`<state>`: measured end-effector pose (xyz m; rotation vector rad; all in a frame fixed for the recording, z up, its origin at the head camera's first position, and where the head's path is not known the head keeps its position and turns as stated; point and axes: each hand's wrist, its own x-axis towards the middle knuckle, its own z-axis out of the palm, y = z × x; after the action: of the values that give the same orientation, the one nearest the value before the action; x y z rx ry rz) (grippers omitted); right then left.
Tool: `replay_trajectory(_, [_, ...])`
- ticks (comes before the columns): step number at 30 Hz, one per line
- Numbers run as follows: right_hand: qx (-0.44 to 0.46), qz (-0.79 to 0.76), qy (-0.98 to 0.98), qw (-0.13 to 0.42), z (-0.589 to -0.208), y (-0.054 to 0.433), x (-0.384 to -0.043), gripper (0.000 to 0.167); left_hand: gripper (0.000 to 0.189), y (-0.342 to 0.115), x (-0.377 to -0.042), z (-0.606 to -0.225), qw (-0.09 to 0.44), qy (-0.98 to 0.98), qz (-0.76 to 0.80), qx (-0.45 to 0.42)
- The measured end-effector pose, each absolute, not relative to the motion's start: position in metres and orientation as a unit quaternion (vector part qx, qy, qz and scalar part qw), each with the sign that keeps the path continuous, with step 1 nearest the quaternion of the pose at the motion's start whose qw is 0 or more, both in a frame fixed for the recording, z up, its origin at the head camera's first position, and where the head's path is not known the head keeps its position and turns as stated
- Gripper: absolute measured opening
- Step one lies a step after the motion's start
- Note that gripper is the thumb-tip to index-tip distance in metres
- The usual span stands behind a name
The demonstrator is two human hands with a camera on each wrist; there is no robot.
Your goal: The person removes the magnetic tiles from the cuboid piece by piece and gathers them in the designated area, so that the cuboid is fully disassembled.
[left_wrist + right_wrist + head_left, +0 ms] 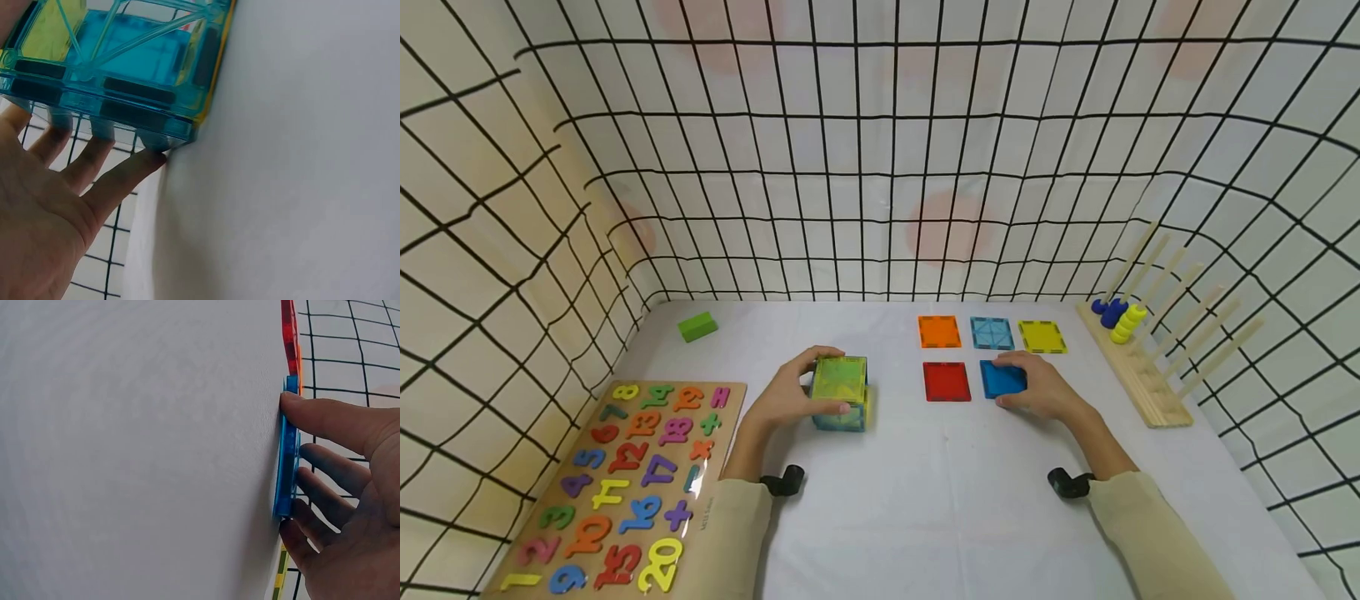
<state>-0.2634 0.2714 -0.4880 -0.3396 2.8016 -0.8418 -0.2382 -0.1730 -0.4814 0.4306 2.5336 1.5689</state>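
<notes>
My left hand (786, 392) grips a cube of see-through magnetic tiles (839, 379), thumb along its near side and fingers round the back. Yellow-green shows on the cube's top and light blue on its near face; in the left wrist view the light blue face (144, 100) fills the upper left. At the right, my right hand (1041, 385) pinches a dark blue magnetic tile (1000, 379) by its edges. From the right wrist view, that blue tile (287, 456) is seen edge-on, close to the tabletop, with the thumb on one edge.
Around the blue tile lie red (947, 382), orange (939, 332), light blue (992, 333) and yellow (1042, 337) magnetic tiles. A wooden peg board (1150, 392) with beads stands far right. A number puzzle board (700, 479) lies left, a green block (697, 327) behind it. Black grid netting surrounds the table.
</notes>
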Motion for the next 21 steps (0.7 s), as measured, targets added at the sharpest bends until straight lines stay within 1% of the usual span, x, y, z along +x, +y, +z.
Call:
replay_trajectory(6, [-0.104, -0.302, 0.944, 0.078, -0.481, 0.265, -0.261, 0.067, 0.092, -0.162, -0.24, -0.484, 0.057, 0.847, 0.512, 0.133])
replay_trajectory(12, [-0.108, -0.35, 0.93, 0.045, -0.47, 0.25, -0.254, 0.064, 0.087, -0.16, -0.24, -0.485, 0.064, 0.844, 0.51, 0.151])
replay_trajectory(16, [-0.118, -0.386, 0.914, 0.04, -0.462, 0.236, -0.246, 0.064, 0.083, -0.168, -0.238, -0.483, 0.078, 0.829, 0.531, 0.159])
replay_trajectory(21, [-0.154, -0.431, 0.888, 0.043, -0.456, 0.214, -0.238, 0.064, 0.079, -0.169, -0.238, -0.485, 0.076, 0.815, 0.55, 0.165])
